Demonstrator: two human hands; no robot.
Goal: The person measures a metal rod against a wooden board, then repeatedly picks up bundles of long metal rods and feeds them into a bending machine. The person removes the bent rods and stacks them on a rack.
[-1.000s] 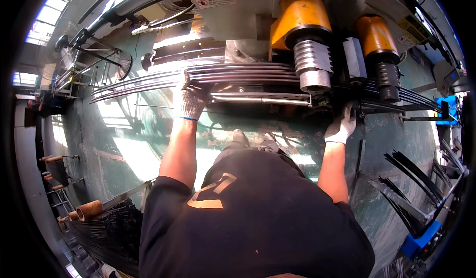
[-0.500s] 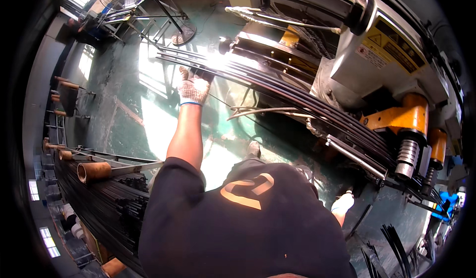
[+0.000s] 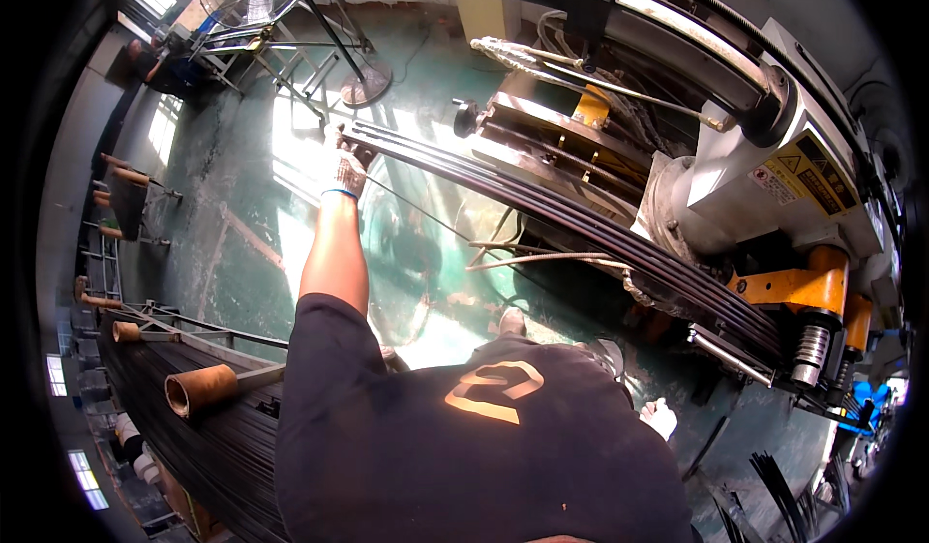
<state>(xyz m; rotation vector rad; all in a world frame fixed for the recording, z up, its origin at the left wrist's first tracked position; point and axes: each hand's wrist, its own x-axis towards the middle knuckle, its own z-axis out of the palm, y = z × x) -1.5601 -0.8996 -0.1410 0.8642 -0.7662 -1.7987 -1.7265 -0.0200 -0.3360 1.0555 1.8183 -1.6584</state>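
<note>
Several long dark metal rods (image 3: 542,206) run side by side from the far left down to the machine at the right. At their far-left ends my left hand (image 3: 350,164), in a knitted work glove, has its fingers bent round the rods, my arm stretched well forward. Parts of those fingers are lost in glare and shadow. My right hand (image 3: 659,418), also gloved in white, hangs low beside my right hip with its fingers curled in. It is apart from the rods, and nothing shows in it.
A large grey machine (image 3: 745,190) with an orange arm (image 3: 789,282) fills the right side. Lower left, a rack with brown rollers (image 3: 201,390) holds many thin black rods (image 3: 184,427). A round stand base (image 3: 366,88) is on the green floor ahead. Loose black strips (image 3: 779,495) are lower right.
My left hand has slid left and outward along the rods to their ends. My right hand has shifted slightly closer to my body. The whole view has turned a little.
</note>
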